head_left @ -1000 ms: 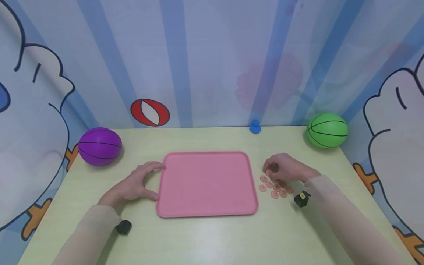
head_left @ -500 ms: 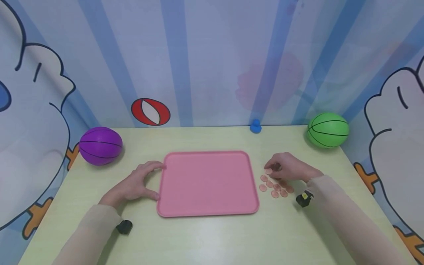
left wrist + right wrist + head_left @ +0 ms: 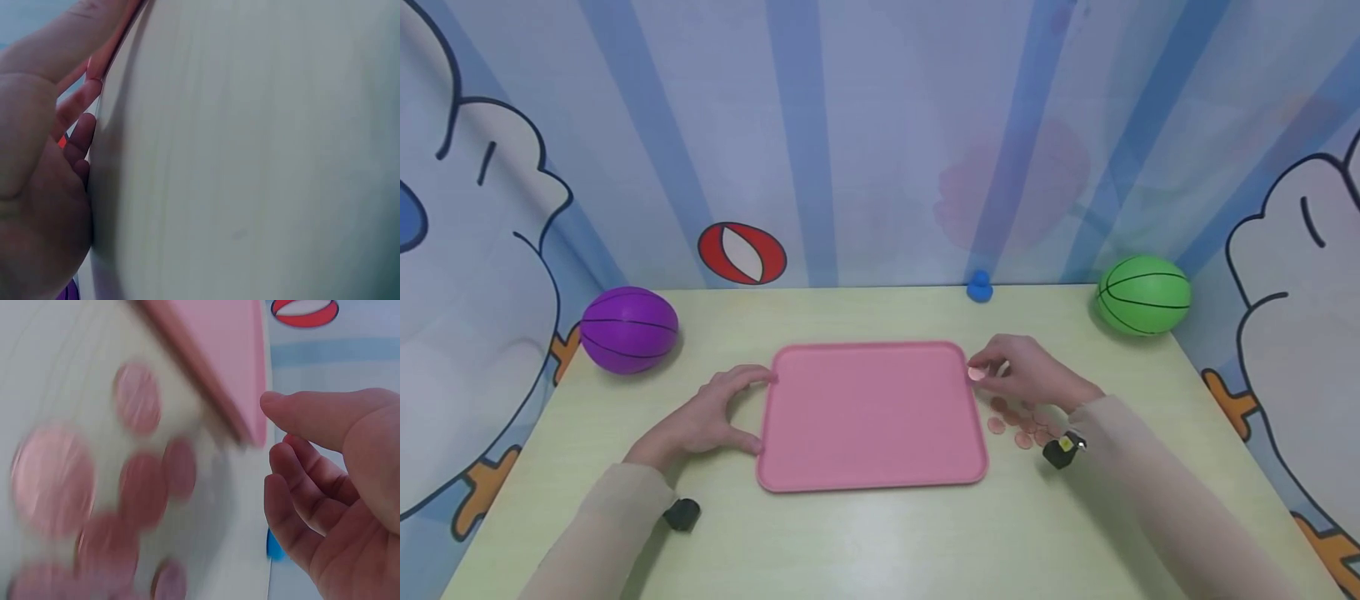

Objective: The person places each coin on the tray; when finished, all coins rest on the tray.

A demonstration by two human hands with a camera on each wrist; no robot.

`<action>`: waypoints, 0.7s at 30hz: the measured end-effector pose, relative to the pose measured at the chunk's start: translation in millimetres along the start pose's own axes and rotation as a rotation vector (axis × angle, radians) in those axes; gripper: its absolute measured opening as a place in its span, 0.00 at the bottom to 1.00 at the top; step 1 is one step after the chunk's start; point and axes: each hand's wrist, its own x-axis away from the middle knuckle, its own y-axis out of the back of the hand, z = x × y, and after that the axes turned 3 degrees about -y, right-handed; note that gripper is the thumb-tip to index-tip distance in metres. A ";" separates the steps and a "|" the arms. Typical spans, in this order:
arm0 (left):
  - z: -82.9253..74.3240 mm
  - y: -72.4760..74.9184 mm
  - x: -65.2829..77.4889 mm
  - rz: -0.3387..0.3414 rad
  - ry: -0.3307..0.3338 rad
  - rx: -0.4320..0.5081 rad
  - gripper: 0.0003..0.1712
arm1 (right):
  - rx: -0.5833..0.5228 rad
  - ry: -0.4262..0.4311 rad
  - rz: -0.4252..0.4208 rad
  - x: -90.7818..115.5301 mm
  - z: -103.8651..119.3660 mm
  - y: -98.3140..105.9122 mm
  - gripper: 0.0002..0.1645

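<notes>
A pink rectangular tray [image 3: 872,417] lies on the table in the head view. My left hand [image 3: 703,417] touches its left edge with thumb and fingers spread apart. Between the thumb and fingers of my right hand [image 3: 1030,373] is a pinched copper-coloured coin [image 3: 976,374], held by the tray's upper right corner. Several more loose coins [image 3: 1023,439] lie to the right of the tray, partly under the right hand and wrist. In the right wrist view these coins [image 3: 53,478] look blurred, and the pinched coin is hidden behind the thumb.
A purple ball [image 3: 628,331] sits at the table's back left, a green ball [image 3: 1144,295] at the back right. A small blue duck-shaped object [image 3: 980,287] stands at the back edge, against a printed blue curtain [image 3: 880,150].
My right hand has picked a coin from the group and moved left with it, to the tray's right edge. The left hand has stayed at the tray's left edge.
</notes>
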 end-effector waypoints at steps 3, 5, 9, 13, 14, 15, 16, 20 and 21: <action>-0.7 0.0 1.0 -0.001 0.007 0.008 0.60 | -0.022 0.009 -0.007 -8.5 11.9 -6.1 0.16; -0.5 0.0 1.5 -0.001 0.003 0.015 0.60 | -0.037 0.030 -0.010 -15.1 19.9 -10.5 0.15; 0.6 0.5 1.5 0.002 -0.003 0.033 0.60 | -0.028 0.126 -0.014 -29.7 34.9 -21.1 0.14; 2.2 1.0 1.8 0.004 0.014 0.053 0.61 | -0.017 0.193 -0.009 -43.8 46.8 -33.9 0.13; 2.5 1.0 1.8 0.004 0.016 0.059 0.61 | -0.010 0.197 -0.009 -47.0 49.3 -36.9 0.13; 2.9 0.9 1.8 0.005 0.019 0.065 0.62 | -0.002 0.200 -0.006 -50.2 51.5 -39.8 0.13; 3.4 0.9 1.7 0.005 0.016 0.070 0.62 | 0.004 0.203 -0.003 -52.8 54.3 -42.3 0.14; 2.9 1.3 1.1 0.007 0.012 0.077 0.62 | 0.032 0.202 0.003 -62.0 65.3 -50.6 0.14; 2.7 1.6 1.0 0.007 0.013 0.077 0.62 | 0.035 0.201 0.003 -63.9 68.1 -52.5 0.14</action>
